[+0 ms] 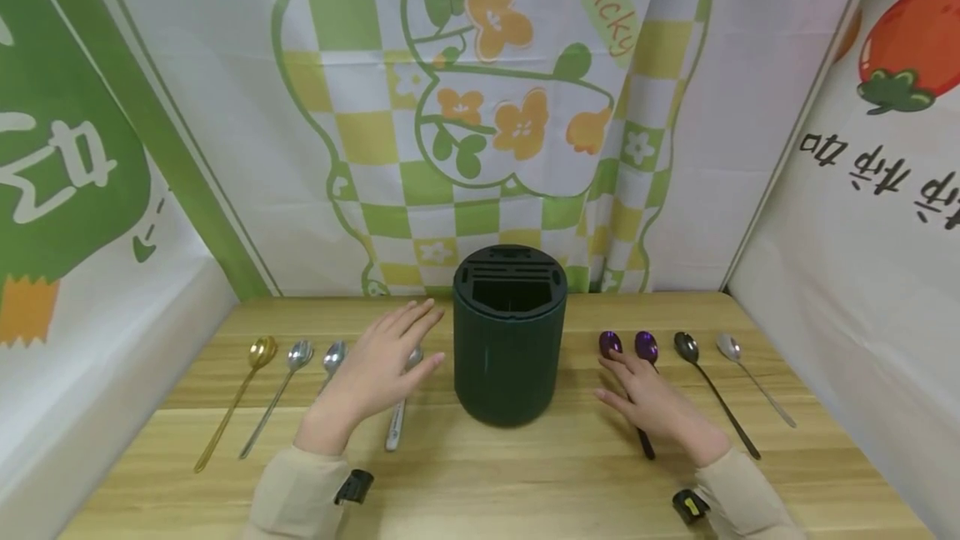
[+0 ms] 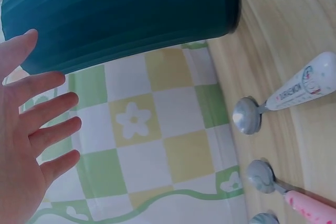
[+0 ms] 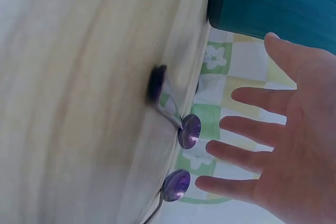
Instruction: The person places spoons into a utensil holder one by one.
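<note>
A dark green utensil holder (image 1: 510,365) with a black slotted lid stands upright on the table. My left hand (image 1: 382,369) hovers beside its left side, fingers spread and holding nothing. Partly behind that hand lies a spoon with a white printed handle (image 2: 302,85); next to it is a pink-handled spoon (image 2: 312,208). On the other side, my right hand (image 1: 652,398) is held over two purple spoons, its fingers extended and its palm bare. One purple spoon (image 3: 190,131) lies nearer the holder, the other purple spoon (image 3: 176,185) farther out. The hand hides parts of their handles in the head view.
Farther left on the wooden table (image 1: 480,482) lie a gold spoon (image 1: 262,352) and a silver spoon (image 1: 300,354). Toward the right edge are a black spoon (image 1: 686,347) and another silver spoon (image 1: 729,347). A checkered curtain (image 1: 457,215) hangs right behind the holder.
</note>
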`<action>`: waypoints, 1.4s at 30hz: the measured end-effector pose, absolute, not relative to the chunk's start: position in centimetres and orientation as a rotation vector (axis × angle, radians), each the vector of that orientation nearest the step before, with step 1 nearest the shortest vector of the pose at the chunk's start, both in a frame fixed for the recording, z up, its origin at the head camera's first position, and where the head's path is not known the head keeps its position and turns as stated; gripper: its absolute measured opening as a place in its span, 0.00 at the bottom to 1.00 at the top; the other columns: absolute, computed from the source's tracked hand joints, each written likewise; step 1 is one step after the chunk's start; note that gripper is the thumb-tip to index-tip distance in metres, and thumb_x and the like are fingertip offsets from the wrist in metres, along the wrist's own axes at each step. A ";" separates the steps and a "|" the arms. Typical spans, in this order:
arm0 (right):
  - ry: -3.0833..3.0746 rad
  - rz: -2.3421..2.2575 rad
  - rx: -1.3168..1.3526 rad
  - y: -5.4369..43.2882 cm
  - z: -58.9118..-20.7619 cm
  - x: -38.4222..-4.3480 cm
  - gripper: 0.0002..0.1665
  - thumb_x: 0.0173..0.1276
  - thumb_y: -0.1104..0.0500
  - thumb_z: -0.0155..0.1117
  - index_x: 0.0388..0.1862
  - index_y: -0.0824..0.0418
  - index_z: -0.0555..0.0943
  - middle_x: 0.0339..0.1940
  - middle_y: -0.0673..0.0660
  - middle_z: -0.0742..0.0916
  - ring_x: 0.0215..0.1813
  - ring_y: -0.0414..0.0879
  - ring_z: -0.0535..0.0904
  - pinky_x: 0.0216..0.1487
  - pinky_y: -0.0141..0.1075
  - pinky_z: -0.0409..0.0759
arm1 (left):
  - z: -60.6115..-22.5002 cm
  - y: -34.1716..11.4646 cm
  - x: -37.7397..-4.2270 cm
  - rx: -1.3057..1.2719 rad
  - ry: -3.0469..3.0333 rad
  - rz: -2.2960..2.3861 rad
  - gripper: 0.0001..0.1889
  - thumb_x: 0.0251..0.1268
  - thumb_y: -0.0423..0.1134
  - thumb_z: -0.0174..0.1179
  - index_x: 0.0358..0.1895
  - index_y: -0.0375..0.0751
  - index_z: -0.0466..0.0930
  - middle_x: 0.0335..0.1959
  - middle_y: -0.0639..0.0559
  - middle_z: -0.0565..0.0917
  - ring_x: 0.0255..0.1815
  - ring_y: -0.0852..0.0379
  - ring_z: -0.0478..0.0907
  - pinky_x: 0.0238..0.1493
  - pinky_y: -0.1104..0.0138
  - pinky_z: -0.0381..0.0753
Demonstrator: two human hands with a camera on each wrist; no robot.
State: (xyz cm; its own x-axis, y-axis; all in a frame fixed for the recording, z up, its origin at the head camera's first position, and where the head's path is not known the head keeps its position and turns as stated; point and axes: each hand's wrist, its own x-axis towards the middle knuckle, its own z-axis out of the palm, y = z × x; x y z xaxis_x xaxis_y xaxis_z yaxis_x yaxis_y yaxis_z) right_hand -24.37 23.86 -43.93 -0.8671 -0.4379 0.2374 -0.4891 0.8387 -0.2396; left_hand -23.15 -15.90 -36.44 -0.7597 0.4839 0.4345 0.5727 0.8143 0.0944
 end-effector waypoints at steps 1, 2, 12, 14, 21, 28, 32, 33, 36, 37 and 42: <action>-2.844 0.437 0.719 23.9 -43.9 -24.3 0.35 0.71 0.44 0.54 0.65 0.69 0.69 0.66 0.72 0.70 0.64 0.70 0.67 0.62 0.61 0.68 | -36.3 -15.9 -23.2 -0.796 -2.600 -0.308 0.33 0.69 0.56 0.50 0.71 0.42 0.61 0.72 0.44 0.62 0.73 0.43 0.59 0.72 0.48 0.57; -2.843 0.435 0.715 23.9 -43.9 -24.3 0.35 0.71 0.44 0.55 0.65 0.69 0.70 0.66 0.72 0.70 0.64 0.70 0.68 0.62 0.60 0.68 | -36.2 -15.8 -23.2 -0.798 -2.599 -0.305 0.33 0.69 0.56 0.50 0.71 0.43 0.61 0.72 0.44 0.63 0.73 0.43 0.59 0.71 0.48 0.57; -2.867 0.414 0.656 24.3 -44.1 -24.4 0.33 0.71 0.46 0.56 0.62 0.71 0.71 0.61 0.72 0.75 0.62 0.69 0.70 0.61 0.60 0.69 | -35.1 -15.5 -23.0 -0.805 -2.623 -0.274 0.33 0.70 0.58 0.48 0.72 0.45 0.61 0.72 0.45 0.63 0.73 0.43 0.58 0.72 0.49 0.57; -2.865 0.413 0.649 24.4 -44.0 -24.3 0.32 0.71 0.48 0.56 0.62 0.71 0.72 0.60 0.72 0.76 0.61 0.68 0.71 0.61 0.59 0.70 | -34.9 -15.5 -23.1 -0.807 -2.619 -0.267 0.33 0.70 0.58 0.47 0.72 0.45 0.61 0.72 0.46 0.63 0.73 0.43 0.59 0.72 0.49 0.57; -2.850 0.403 0.640 24.7 -43.8 -24.0 0.30 0.70 0.49 0.58 0.58 0.74 0.74 0.54 0.70 0.79 0.56 0.65 0.75 0.58 0.56 0.74 | -34.0 -15.7 -23.2 -0.816 -2.587 -0.243 0.32 0.69 0.56 0.50 0.71 0.44 0.62 0.71 0.45 0.65 0.71 0.43 0.61 0.72 0.49 0.58; -2.873 0.424 0.584 25.0 -43.6 -23.8 0.29 0.70 0.51 0.57 0.58 0.74 0.73 0.54 0.72 0.79 0.56 0.67 0.74 0.58 0.59 0.72 | -33.1 -15.6 -23.4 -0.835 -2.594 -0.203 0.33 0.69 0.57 0.50 0.71 0.44 0.61 0.72 0.45 0.64 0.71 0.42 0.61 0.70 0.48 0.59; -2.882 0.438 0.557 25.2 -43.6 -23.8 0.29 0.70 0.51 0.57 0.58 0.73 0.73 0.55 0.74 0.78 0.57 0.69 0.74 0.58 0.60 0.71 | -32.5 -15.7 -23.4 -0.848 -2.614 -0.203 0.33 0.70 0.58 0.49 0.71 0.44 0.61 0.72 0.45 0.64 0.71 0.41 0.61 0.70 0.47 0.60; -2.888 0.441 0.549 25.2 -43.6 -23.8 0.29 0.71 0.50 0.57 0.58 0.73 0.73 0.56 0.74 0.77 0.57 0.70 0.73 0.58 0.60 0.71 | -32.3 -15.7 -23.5 -0.851 -2.616 -0.202 0.33 0.70 0.57 0.49 0.71 0.43 0.61 0.71 0.45 0.64 0.71 0.41 0.61 0.70 0.46 0.60; -2.902 0.451 0.526 25.3 -43.6 -23.7 0.29 0.71 0.50 0.57 0.58 0.73 0.74 0.56 0.75 0.77 0.57 0.70 0.73 0.58 0.60 0.72 | -31.8 -15.7 -23.6 -0.864 -2.611 -0.197 0.32 0.69 0.57 0.50 0.71 0.43 0.62 0.71 0.44 0.65 0.71 0.41 0.62 0.69 0.46 0.60; -2.908 0.451 0.517 25.3 -43.6 -23.7 0.29 0.71 0.50 0.57 0.58 0.72 0.74 0.56 0.75 0.77 0.57 0.70 0.73 0.58 0.60 0.72 | -31.6 -15.7 -23.6 -0.866 -2.609 -0.194 0.32 0.69 0.57 0.50 0.71 0.43 0.62 0.70 0.44 0.66 0.70 0.41 0.62 0.69 0.47 0.61; -2.930 0.446 0.505 25.4 -43.5 -23.8 0.29 0.71 0.49 0.56 0.58 0.72 0.74 0.56 0.74 0.77 0.57 0.69 0.74 0.57 0.59 0.73 | -31.0 -15.6 -23.8 -0.878 -2.602 -0.189 0.32 0.69 0.58 0.50 0.70 0.44 0.64 0.70 0.44 0.67 0.70 0.43 0.63 0.70 0.48 0.61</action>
State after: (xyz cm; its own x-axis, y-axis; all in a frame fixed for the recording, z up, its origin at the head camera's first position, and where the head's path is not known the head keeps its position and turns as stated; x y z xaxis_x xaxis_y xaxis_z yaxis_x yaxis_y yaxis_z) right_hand -23.78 25.40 -43.52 -0.9346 -0.3060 0.1811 -0.3461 0.8999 -0.2654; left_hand -23.78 -15.59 -30.96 -0.7294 0.5547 0.4003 0.6067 0.7950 0.0038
